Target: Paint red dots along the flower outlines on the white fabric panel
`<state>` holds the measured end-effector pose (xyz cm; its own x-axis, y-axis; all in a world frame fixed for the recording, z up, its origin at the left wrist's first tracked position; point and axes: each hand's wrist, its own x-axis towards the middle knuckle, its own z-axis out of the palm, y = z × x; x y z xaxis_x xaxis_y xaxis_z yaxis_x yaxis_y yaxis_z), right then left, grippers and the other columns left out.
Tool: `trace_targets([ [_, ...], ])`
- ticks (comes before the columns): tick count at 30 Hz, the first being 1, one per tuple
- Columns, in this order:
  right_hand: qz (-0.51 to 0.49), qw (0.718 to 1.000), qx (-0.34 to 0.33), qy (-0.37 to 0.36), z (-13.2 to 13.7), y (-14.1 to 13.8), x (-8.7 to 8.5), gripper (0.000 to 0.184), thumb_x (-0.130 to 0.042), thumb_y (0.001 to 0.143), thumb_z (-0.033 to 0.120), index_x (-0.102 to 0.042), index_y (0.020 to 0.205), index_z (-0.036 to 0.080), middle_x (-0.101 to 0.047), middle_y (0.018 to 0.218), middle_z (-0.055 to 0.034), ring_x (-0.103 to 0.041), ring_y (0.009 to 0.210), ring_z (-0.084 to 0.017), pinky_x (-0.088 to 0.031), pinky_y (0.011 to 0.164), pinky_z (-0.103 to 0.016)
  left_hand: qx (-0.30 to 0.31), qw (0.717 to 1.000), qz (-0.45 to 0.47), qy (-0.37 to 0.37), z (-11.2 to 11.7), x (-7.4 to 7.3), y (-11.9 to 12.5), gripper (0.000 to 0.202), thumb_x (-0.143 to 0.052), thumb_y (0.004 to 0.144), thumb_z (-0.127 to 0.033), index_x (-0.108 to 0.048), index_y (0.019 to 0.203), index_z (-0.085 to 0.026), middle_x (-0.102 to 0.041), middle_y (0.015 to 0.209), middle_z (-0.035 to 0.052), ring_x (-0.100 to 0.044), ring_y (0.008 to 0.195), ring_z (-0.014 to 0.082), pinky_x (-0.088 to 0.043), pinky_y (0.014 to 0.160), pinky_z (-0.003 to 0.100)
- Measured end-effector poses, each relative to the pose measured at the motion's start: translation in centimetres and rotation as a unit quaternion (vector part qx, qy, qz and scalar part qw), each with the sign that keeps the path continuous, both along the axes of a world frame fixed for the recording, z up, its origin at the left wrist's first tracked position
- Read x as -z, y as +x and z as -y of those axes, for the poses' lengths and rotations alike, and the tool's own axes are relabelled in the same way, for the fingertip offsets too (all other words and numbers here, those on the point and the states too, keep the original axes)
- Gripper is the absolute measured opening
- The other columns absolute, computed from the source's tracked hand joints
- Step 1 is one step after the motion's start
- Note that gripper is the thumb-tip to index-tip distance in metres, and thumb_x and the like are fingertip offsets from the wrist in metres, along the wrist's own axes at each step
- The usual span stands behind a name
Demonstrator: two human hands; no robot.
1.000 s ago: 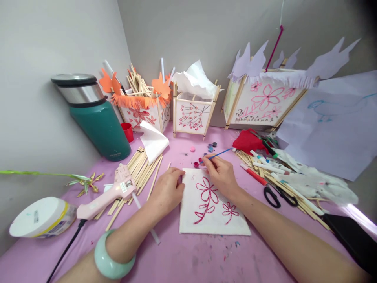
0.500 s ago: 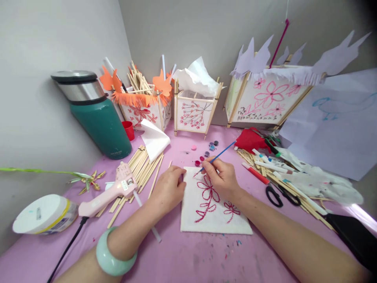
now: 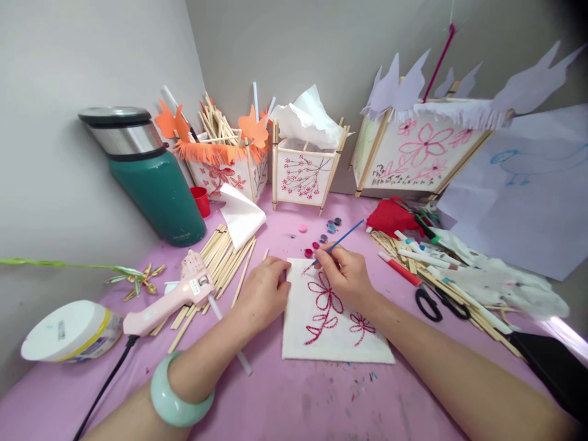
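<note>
A small white panel point(image 3: 298, 340) lies flat on the purple tablecloth, painted with dark-pink flowers and a leafy stem point(image 3: 316, 327). In my right hand point(image 3: 346, 278) a thin blue paintbrush point(image 3: 345, 234) is pinched between thumb and fingers; its tip is at the panel's upper left, above the larger flower. My left hand point(image 3: 264, 291) rests at the panel's left edge with fingers loosely bent, thumb apart, touching the edge. A pale green bangle point(image 3: 177, 401) circles that wrist. Just beyond the panel are several small paint pots point(image 3: 324, 239) in red, purple, blue and black, and a pink one point(image 3: 302, 228).
At left stand a teal bottle point(image 3: 158, 196), a pink glue gun point(image 3: 168, 303), a white-lidded tub point(image 3: 64, 331) and bamboo sticks point(image 3: 225, 263). Decorated lanterns point(image 3: 303, 177) line the back wall. Scissors point(image 3: 429, 303), markers point(image 3: 399, 269) and a stained cloth point(image 3: 500, 285) lie at right.
The brush is tilted slightly differently, its tip staying near the panel's upper left. Both hands keep nearly the same place; the whole view has shifted slightly.
</note>
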<state>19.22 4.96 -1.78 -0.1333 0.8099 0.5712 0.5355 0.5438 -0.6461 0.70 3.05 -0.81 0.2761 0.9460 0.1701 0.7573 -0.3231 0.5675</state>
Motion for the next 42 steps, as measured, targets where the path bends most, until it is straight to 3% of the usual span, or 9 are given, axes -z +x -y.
trace_targets([
  [42,0.011,0.999,-0.034,-0.007,0.13,-0.43,0.07,0.026,-0.049,0.090,0.027,-0.061,0.068,0.018,-0.065,0.073,-0.0018,-0.058,0.059,-0.010,-0.044,0.058,-0.022,-0.001,1.000,-0.007,0.007,-0.10,0.17,-0.01,0.029,-0.051,0.074,-0.008,-0.061,0.099,-0.019,-0.060,0.094,0.0032,-0.056,0.076,0.0145,-0.045,0.072,0.028],
])
